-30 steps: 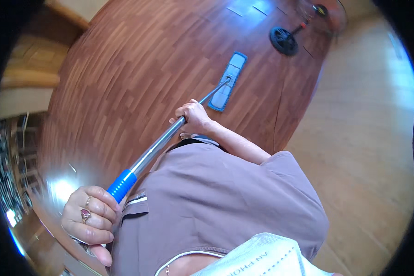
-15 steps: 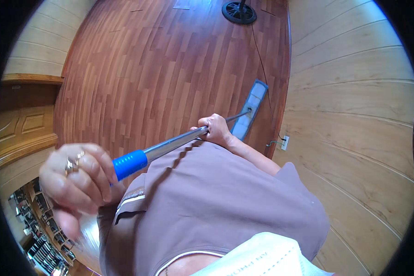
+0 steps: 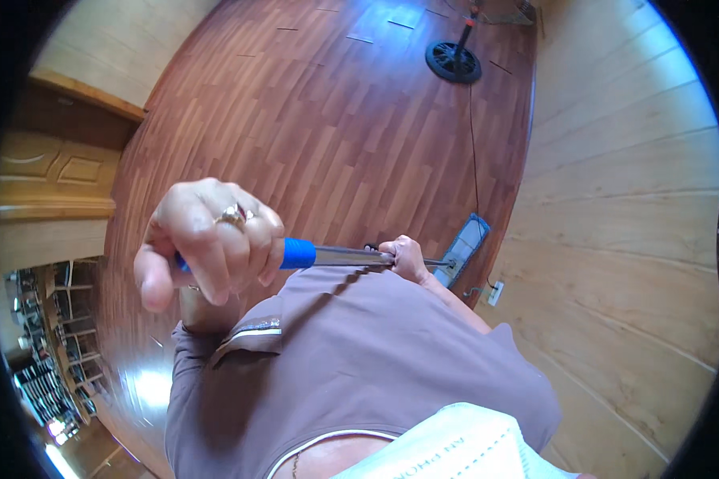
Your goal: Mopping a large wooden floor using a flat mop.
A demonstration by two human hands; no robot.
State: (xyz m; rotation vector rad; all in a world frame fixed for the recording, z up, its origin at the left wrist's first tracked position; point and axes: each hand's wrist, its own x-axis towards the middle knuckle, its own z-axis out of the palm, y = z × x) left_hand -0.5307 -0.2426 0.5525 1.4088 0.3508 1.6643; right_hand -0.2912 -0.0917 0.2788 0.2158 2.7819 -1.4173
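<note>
Grip on my feed was closed: left hand (image 3: pixel 213 241) wrapped around blue handle (image 3: pixel 299 254), right hand (image 3: pixel 405 257) around pole (image 3: pixel 347 256) farther down. Mop head (image 3: pixel 470 239) lay on floor (image 3: pixel 295 120) near wall (image 3: pixel 607 239) on right, beside outlet (image 3: pixel 495 293). Farther off I saw stand (image 3: pixel 454 64) with round black base, cable (image 3: pixel 473 144) running from it.
</note>
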